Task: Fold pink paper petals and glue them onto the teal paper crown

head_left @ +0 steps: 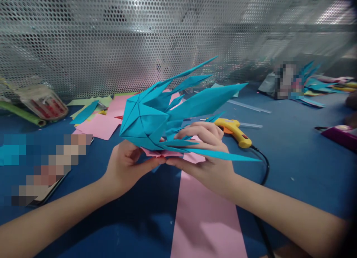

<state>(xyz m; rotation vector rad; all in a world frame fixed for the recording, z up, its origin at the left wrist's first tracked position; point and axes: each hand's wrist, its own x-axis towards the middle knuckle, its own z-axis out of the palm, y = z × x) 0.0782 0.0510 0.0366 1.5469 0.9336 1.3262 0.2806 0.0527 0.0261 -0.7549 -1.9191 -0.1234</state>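
A teal folded-paper figure [156, 116] with long pointed spikes is held up above the blue table [292, 165]. My left hand [126, 165] grips its underside from the left, fingers closed on the paper. My right hand [205, 153] holds it from the right, fingers curled over the lower spikes and thumb beneath. A small pink folded piece [156, 152] shows under the figure between my fingertips.
A pink paper strip [203, 217] lies below my hands. A yellow glue gun [235, 131] with a black cord lies just right of them. Pink and green sheets [106, 116] lie at the back left, glue sticks [248, 106] beyond, more teal folded pieces [312, 86] far right, and a perforated metal wall [139, 34] behind.
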